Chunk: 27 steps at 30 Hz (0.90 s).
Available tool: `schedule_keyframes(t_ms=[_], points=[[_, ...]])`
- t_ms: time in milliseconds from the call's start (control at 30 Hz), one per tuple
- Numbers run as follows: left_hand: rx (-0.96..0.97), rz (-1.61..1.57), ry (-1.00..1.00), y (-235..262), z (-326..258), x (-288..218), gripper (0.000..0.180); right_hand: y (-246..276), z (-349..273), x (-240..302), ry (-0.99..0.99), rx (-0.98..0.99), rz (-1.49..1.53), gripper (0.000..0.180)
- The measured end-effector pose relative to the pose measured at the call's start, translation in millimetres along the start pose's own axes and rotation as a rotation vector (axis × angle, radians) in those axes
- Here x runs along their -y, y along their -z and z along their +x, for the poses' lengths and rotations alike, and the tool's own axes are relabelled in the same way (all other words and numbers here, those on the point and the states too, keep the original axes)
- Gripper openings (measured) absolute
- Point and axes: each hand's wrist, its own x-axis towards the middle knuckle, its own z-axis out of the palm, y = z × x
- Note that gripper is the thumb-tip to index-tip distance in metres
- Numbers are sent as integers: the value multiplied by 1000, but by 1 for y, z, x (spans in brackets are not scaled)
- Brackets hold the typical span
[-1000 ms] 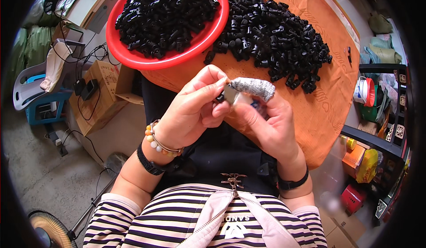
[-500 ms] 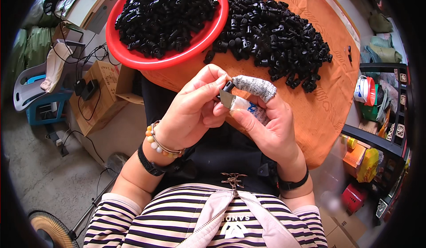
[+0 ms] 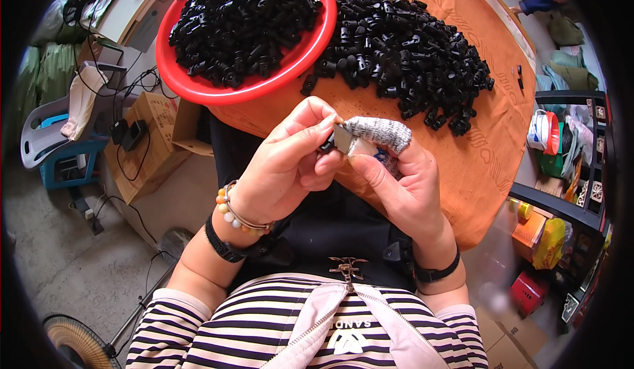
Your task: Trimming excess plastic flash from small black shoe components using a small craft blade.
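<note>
White upside-down lettering (image 3: pixel 354 325) and logo (image 3: pixel 347 342) on striped shirt (image 3: pixel 251 323)

Basin (image 3: pixel 224 96) red; tablecloth (image 3: pixel 475 171) orange; parts (image 3: pixel 409 52) black; finger cover (image 3: pixel 382 130) mottled grey; shirt (image 3: pixel 264 300) black-and-cream striped.

Cardboard box (image 3: pixel 157 134) near grey chair (image 3: pixel 41 121)

Before us spreads a tablecloth (image 3: pixel 456 184), with a basin (image 3: pixel 228 95) at its left and a heap of small parts (image 3: pixel 409 52) just right of that basin; more parts (image 3: pixel 244 26) lie in the basin. Nearer us, a scraper-like tool (image 3: pixel 342 139) sits between our left hand (image 3: pixel 294 148) and right hand (image 3: pixel 404 181). Left of us, an adapter (image 3: pixel 137 133) rests on a carton (image 3: pixel 148 156); a chair (image 3: pixel 38 131) stands farther left. A rack (image 3: pixel 558 208) stands at our right.
</note>
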Motion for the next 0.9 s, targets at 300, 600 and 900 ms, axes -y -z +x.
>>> schedule_keyframes(t_ms=[300,600,900], points=[[0,-5,-32,2,1,2,7,-3,-1,6,-64,35,-26,34],[-4,-5,-31,1,1,1,6,-4,-3,6,-58,17,2,34],[22,-13,-20,2,1,2,8,1,-1,5,-42,-4,-43,27]])
